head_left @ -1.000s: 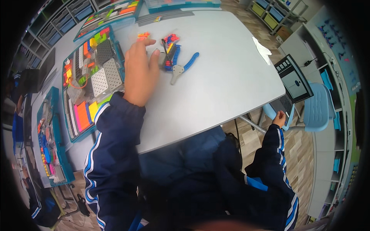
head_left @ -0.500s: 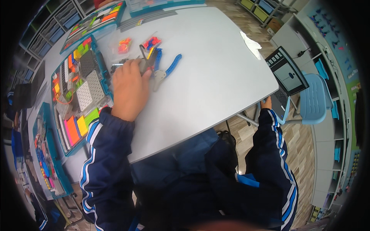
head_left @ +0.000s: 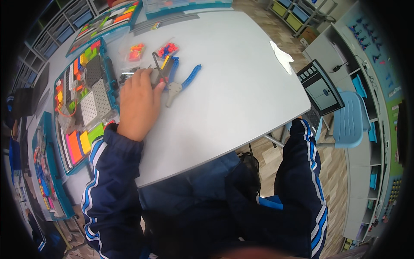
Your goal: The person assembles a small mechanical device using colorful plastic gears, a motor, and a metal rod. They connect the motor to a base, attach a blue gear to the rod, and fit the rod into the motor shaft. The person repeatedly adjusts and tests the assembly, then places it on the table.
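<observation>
My left hand [head_left: 140, 105] lies palm down on the white table [head_left: 224, 103], fingers stretched forward and the thumb apart. Its fingertips rest over a cluster of small grey and dark parts that they partly cover. Beside the thumb are pliers [head_left: 174, 90] with blue handles and a grey head, handles pointing away from me. A bent dark hex key [head_left: 155, 57] and a yellow-and-dark piece [head_left: 165, 62] lie just past the fingers. My right hand [head_left: 298, 118] is at the table's right edge by the laptop [head_left: 321, 88]; its fingers are mostly hidden.
An open teal-edged case [head_left: 102, 93] of colourful building parts sits left of my hand. Two small bags [head_left: 167, 50] of bright pieces lie beyond. A white crumpled sheet [head_left: 282, 57] is at the far right edge. A light-blue chair [head_left: 348, 123] stands beyond the laptop.
The view has shifted slightly. My left hand stays over the parts beside the pliers. Less of my right hand shows at the table edge now.
</observation>
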The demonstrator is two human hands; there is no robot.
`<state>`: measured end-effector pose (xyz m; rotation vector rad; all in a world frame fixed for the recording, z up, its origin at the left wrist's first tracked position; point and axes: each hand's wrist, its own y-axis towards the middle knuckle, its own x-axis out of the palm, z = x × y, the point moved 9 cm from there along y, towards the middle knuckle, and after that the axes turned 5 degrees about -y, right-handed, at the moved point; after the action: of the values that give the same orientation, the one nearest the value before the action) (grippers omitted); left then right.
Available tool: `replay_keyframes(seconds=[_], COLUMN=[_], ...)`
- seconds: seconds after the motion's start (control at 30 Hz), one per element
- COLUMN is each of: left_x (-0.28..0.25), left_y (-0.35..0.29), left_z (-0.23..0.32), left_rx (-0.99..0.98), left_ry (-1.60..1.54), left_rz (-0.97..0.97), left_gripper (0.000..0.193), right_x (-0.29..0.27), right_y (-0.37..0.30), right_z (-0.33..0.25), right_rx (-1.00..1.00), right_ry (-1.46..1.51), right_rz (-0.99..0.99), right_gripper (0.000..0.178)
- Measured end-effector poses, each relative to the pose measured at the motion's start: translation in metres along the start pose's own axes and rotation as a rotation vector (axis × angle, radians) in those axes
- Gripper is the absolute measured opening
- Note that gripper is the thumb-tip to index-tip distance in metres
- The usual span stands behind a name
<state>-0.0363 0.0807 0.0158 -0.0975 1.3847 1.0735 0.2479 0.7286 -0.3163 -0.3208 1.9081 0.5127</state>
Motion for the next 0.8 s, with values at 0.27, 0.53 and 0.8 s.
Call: replay_keyframes(seconds=[0.27,0.53,0.8], left_x=[0.0011,0.002,0.0017], left_y=[0.0001,0.0007,0.0006], left_z=[0.0025,0.0035,0.0046], left_rx=[0.035,0.026,0.037], left_ry=[0.032,0.052,0.066], left_rz=[0.029,0.008,0.011], left_gripper=[0.039,0.038,0.038], right_x=[0.0017,0.0054,0.0017], right_y=[0.0,-0.0029,0.005], right_z=[0.0022,0.0013,0.0013], right_rx=[0.025,0.044,0.049], right_ry=[-0.023,-0.039,-0.044], right_rz=[-0.013,-0.022,-0.022], right_gripper=[0.061,0.06,0.059])
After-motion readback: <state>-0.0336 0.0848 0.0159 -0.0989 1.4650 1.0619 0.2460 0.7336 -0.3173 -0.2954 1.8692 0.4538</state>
